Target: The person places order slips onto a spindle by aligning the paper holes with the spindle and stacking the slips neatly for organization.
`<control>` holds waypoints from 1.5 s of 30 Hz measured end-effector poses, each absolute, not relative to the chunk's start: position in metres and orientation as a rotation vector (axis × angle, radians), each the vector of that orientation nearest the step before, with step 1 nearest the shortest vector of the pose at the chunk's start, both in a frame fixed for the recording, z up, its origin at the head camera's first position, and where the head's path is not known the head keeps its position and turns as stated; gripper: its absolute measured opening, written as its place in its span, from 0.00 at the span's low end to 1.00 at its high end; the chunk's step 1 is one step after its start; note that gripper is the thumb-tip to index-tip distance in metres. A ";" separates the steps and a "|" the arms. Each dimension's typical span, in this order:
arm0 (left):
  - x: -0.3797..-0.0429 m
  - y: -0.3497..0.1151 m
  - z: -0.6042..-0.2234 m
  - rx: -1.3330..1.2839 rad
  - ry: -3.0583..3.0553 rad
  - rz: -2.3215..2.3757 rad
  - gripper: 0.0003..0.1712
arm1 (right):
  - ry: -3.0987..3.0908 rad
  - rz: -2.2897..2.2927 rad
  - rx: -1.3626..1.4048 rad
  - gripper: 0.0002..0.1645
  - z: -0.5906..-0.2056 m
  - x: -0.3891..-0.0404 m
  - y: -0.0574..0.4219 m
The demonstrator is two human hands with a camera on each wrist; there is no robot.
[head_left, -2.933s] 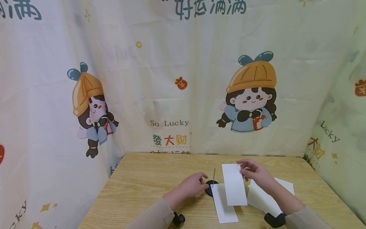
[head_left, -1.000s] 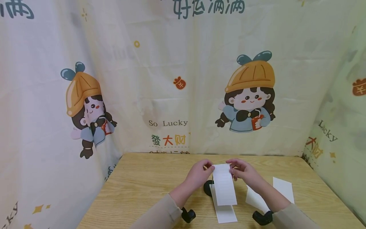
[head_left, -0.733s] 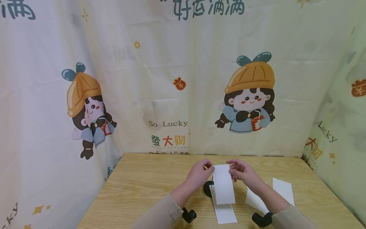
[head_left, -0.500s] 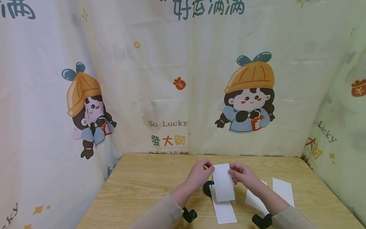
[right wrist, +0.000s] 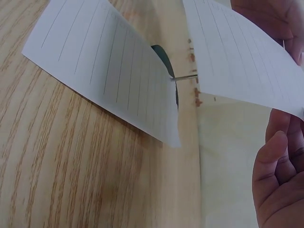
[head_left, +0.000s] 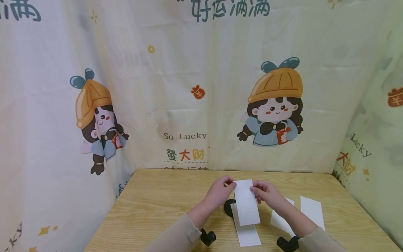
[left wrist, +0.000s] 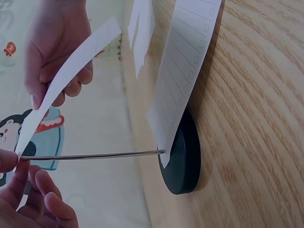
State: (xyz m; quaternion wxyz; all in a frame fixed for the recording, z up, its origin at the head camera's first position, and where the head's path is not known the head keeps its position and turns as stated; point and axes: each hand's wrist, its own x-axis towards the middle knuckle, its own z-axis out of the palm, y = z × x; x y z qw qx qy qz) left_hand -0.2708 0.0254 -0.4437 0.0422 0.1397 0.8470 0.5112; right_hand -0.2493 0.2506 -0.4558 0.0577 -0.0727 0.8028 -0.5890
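Above the table (head_left: 163, 206), between your two hands, you hold a white upper sheet (head_left: 247, 204) by its far end. Its long axis runs from that far short edge back toward you, the near end dropping lower and swinging slightly to your right, and from your left wrist you can see it bowed along its length. Your left hand (head_left: 218, 191) has thumb and fingers pinching the far left corner; your right hand (head_left: 267, 193) pinches the right edge a little below the far corner, so nearly all of the sheet hangs on your side of the fingers, nearer to you and lower. A thin metal rod (left wrist: 95, 156) rises from a round black base (left wrist: 186, 161), its tip meeting the corner at your left fingers; whether it goes through the paper there, you cannot tell. Down at the base, a lower sheet (head_left: 248, 236), ruled with lines and small boxes, has its far end on the rod and its long axis also running toward you, a shade to the right; the upper sheet hangs over it, apart from it. Farther to your right on the table lies some loose white paper (head_left: 311, 211), partly hidden behind your right forearm, and beyond the far edge hangs a pale printed curtain (head_left: 176, 70)
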 end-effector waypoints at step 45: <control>-0.276 0.020 -0.444 0.457 2.591 1.590 0.07 | 2.463 -1.738 -0.290 0.16 -0.465 -0.244 0.257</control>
